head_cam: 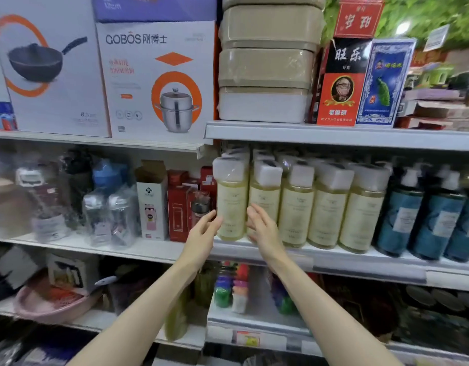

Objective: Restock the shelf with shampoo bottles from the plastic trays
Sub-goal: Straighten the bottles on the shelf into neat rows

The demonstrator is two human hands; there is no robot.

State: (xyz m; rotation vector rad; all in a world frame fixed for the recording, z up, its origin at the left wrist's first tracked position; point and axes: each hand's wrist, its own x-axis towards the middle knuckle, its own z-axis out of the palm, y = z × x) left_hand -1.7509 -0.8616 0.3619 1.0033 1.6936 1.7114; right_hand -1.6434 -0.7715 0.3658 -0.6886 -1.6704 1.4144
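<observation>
1. The left hand (203,231) is reaching up and forward from a bare, outstretched forearm, fingers straight and loosely spread, gripping nothing; its fingertips are lying at the left side of the leftmost shampoo bottle (232,204), though whether they are touching it cannot be told.
2. The right hand (263,231) is mirroring it on the bottle's right side, palm turned inward, fingers relaxed and apart, holding nothing, and is partly covering the second bottle.
3. The leftmost shampoo bottle is standing upright between the two hands, at the left end of the middle shelf (333,256).
4. Five pale yellow shampoo bottles (328,207) are making up the front row, side by side and touching, with more white caps showing behind them; that back row is too hidden to count.
5. Three teal pump bottles (437,217) are standing just to the right of the row.
6. Four wrapped tan packs (266,67) are sitting stacked on the shelf above, and two cookware boxes (159,80) are standing to their left.
</observation>
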